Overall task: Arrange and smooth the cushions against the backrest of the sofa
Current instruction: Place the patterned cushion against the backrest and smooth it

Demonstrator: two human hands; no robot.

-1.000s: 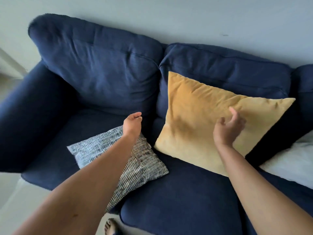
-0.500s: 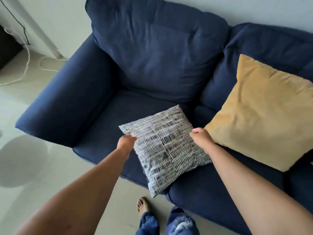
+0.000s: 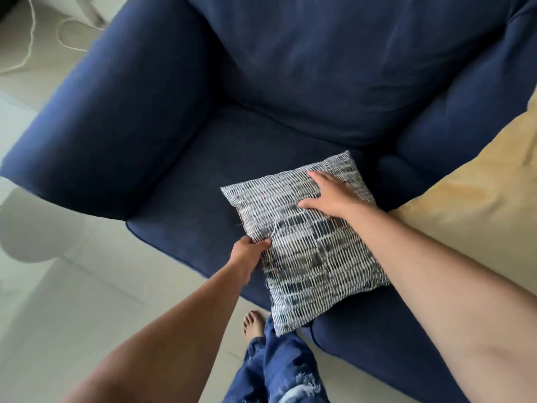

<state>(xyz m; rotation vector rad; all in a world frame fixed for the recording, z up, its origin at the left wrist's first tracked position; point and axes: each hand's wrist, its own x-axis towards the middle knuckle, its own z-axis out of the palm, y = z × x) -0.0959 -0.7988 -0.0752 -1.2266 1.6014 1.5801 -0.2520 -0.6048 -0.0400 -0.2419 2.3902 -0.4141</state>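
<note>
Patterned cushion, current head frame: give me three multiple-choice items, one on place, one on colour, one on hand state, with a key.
1. Where does the patterned cushion lie?
A. On the floor
B. On the seat, overhanging its front edge
C. Upright against the backrest

2. What colour is the cushion at the right edge?
A. Yellow
B. Red
C. Green

3. How does the right hand meet the patterned cushion?
A. Hovers clear of it
B. Lies open, flat on top
C. Pinches a corner

Key: 1 B, one corner juts past the sofa seat; 2 A, the yellow cushion; 3 B, fingers spread, while the left hand grips the near edge.
</note>
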